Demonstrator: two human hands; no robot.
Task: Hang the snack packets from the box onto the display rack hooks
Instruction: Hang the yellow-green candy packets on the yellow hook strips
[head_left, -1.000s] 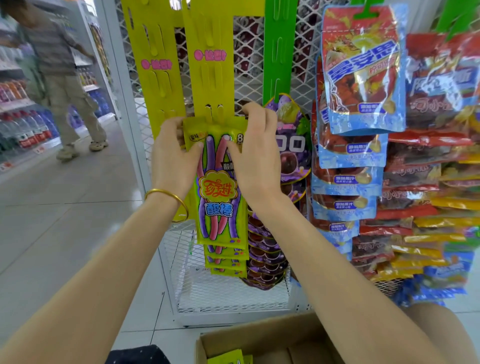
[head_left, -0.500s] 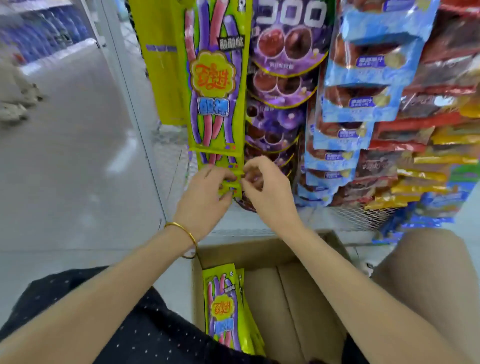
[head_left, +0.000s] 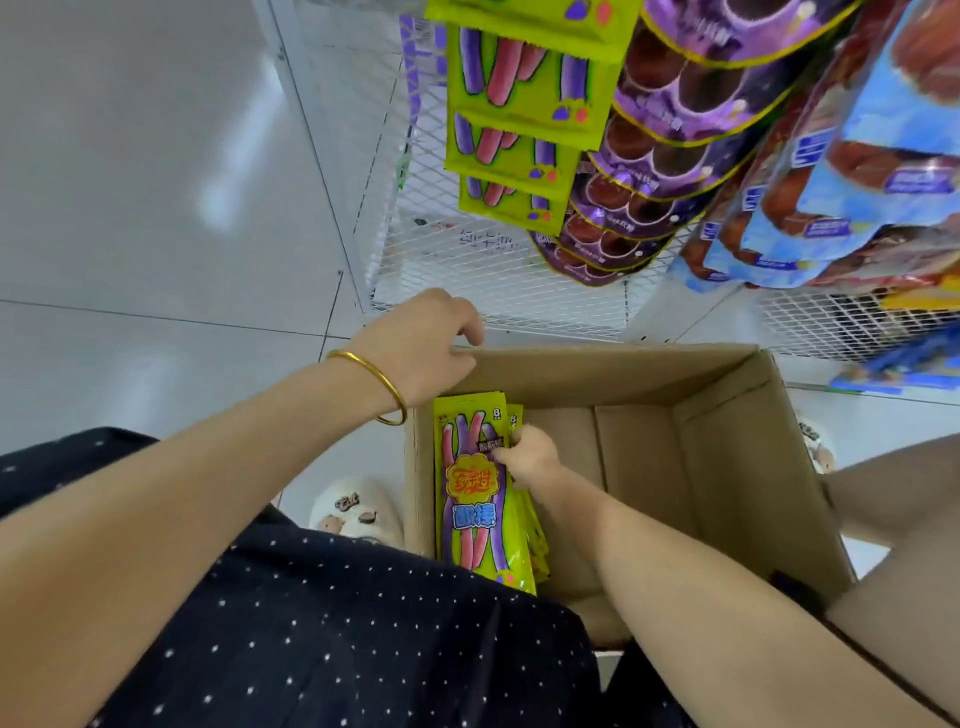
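My right hand (head_left: 530, 460), mid-frame inside the box (head_left: 727, 467), pinches the front packet (head_left: 470, 499) near its top end. It stands along the box's left wall, long axis running up-frame toward the rack (head_left: 467, 270) above. My left hand (head_left: 421, 348) grips the box's far corner.

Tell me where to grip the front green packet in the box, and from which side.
Pinch the front green packet near its top edge, from above on the open side of the box. It stands on end against the left wall, leaving only that edge free; the right hand pinches there.
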